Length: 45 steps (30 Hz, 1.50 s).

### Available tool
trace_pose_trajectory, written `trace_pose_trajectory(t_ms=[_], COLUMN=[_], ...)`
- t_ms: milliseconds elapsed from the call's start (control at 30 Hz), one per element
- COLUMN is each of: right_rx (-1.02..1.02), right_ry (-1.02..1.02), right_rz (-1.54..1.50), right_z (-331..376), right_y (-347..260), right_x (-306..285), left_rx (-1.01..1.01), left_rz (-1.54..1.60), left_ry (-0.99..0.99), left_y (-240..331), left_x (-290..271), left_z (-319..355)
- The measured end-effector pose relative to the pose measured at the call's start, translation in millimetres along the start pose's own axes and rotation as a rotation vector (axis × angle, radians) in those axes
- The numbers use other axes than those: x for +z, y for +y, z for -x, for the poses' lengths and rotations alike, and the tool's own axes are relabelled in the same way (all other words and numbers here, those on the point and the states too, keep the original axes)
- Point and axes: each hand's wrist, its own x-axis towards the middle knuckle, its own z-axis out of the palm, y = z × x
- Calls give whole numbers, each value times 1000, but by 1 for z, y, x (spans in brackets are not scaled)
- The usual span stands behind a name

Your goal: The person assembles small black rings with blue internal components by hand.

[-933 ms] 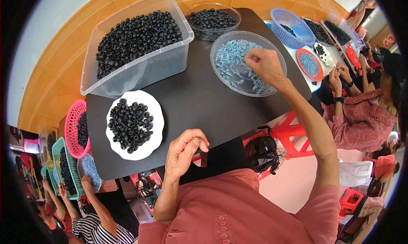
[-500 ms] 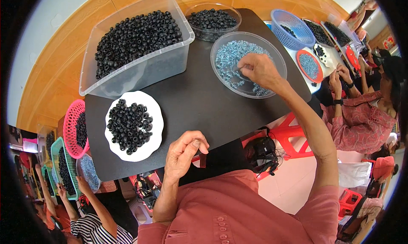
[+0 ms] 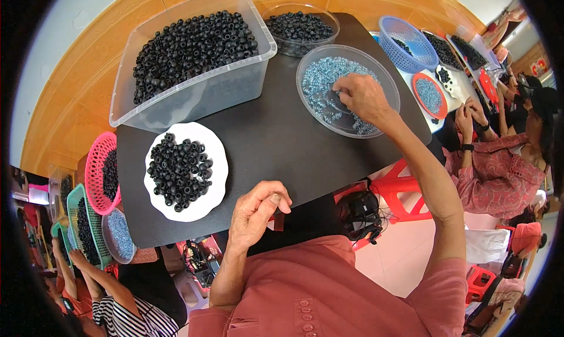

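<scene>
My right hand (image 3: 363,96) reaches over a round clear bowl (image 3: 392,105), its fingertips pinched among small bluish metal springs (image 3: 320,81). Whether a spring is between those fingertips is too small to tell. By the front edge of the dark table, my left hand (image 3: 257,212) is curled closed, thumb against the fingers; what it holds, if anything, is hidden. Nearest to it stands a white scalloped plate (image 3: 218,155) heaped with black hollow round pieces (image 3: 179,171). Behind the plate, a large clear plastic bin (image 3: 194,87) holds many more such black pieces.
A clear bowl (image 3: 311,45) of black pieces stands at the back of the dark table (image 3: 270,131). To the right are a blue basket (image 3: 420,56) and a red dish (image 3: 418,79) beside a seated person. Pink (image 3: 97,199) and green baskets (image 3: 79,231) stand left, near another person's arms.
My right hand stays in the spring bowl, its fingers shifting slightly. My left hand is nearly still. At the left, a co-worker's arms have moved. The whole view has shifted a little.
</scene>
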Motion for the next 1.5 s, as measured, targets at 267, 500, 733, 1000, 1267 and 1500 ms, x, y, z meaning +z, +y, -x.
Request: trace_pose_trajectory(t_ms=[267, 500, 733, 1000, 1267, 1500], right_rx=[-43, 37, -93, -30, -68, -98], right_ry=[-40, 89, -168, -115, -93, -79], right_rz=[110, -513, -986, -1188, -1173, -1162], right_z=[-9, -7, 16, 29, 29, 29], right_y=[-9, -79, -150, -165, -163, -165], right_x=[6, -10, 48, 67, 69, 68], left_rx=[18, -19, 264, 226, 114, 201], left_rz=[-9, -42, -506, -1267, -1459, -1461], left_ry=[39, 43, 239, 249, 59, 121], left_y=[2, 15, 49, 71, 62, 60], left_x=[0, 5, -10, -95, -102, -101], left_z=[2, 3, 22, -3, -18, -16])
